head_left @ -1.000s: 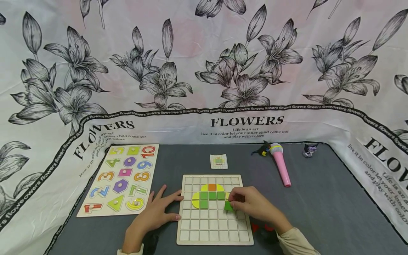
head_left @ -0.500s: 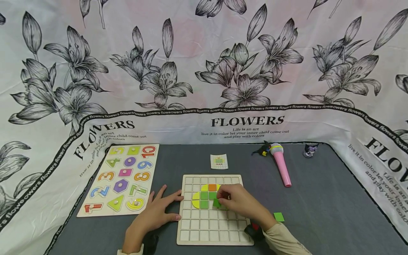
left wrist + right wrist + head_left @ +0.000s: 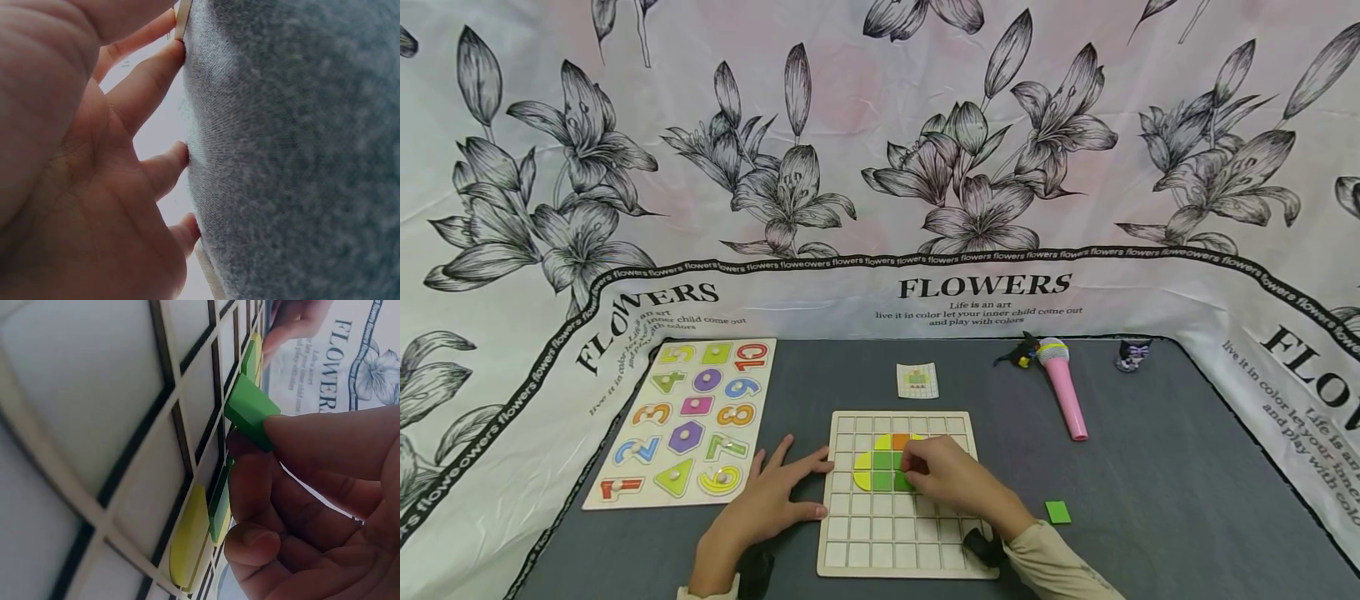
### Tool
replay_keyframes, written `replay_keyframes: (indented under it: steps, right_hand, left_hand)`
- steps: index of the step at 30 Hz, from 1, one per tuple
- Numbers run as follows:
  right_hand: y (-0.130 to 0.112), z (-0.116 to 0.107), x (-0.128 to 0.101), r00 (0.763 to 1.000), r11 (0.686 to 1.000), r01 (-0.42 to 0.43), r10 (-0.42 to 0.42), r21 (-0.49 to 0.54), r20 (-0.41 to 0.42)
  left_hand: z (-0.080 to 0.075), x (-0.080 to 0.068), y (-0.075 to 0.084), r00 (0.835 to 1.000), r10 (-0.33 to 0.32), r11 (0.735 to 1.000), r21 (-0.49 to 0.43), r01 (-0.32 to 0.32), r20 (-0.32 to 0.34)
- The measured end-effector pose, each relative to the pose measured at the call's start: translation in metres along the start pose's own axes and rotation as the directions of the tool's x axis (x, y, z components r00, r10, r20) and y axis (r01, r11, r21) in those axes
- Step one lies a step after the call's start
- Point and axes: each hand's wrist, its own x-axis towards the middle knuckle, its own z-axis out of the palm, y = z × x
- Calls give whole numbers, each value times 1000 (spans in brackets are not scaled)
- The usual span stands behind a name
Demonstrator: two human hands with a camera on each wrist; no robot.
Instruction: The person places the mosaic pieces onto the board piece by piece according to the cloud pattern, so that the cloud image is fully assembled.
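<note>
My right hand [image 3: 955, 475] pinches a green square tile [image 3: 250, 406] between thumb and fingers. The tile is tilted, one edge down at the wooden grid board [image 3: 895, 533], beside another green tile set in the grid. In the head view the hand covers part of the pattern. Left of it show yellow rounded pieces [image 3: 862, 481], green squares [image 3: 882, 461] and an orange square [image 3: 900, 442]. In the right wrist view a yellow piece [image 3: 190, 540] lies in the grid nearer the camera. My left hand [image 3: 775, 500], fingers spread, touches the board's left edge.
A loose green tile [image 3: 1057, 512] lies right of the board, near my right sleeve. Behind the board is a small pattern card [image 3: 917, 381]. A number-and-shape puzzle board [image 3: 658, 431] lies left; a pink toy microphone [image 3: 1064, 396] and small figurine [image 3: 1131, 356] lie back right.
My right hand has carried the green tile leftward over the board. The loose green tile has come into view beside the arm, while red pieces near the board's right edge are now hidden.
</note>
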Motion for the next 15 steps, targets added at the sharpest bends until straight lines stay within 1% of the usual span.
replay_keyframes:
  steps: [6, 15]
  right_hand:
    - [2, 3, 2, 998, 997, 56, -57, -51, -24]
    - [6, 8, 3, 993, 989, 111, -115, -103, -35]
  left_hand:
    - [-1, -1, 2, 1000, -11, 1000, -9, 11, 13]
    - [-1, -2, 1, 1000, -6, 1000, 1, 6, 17]
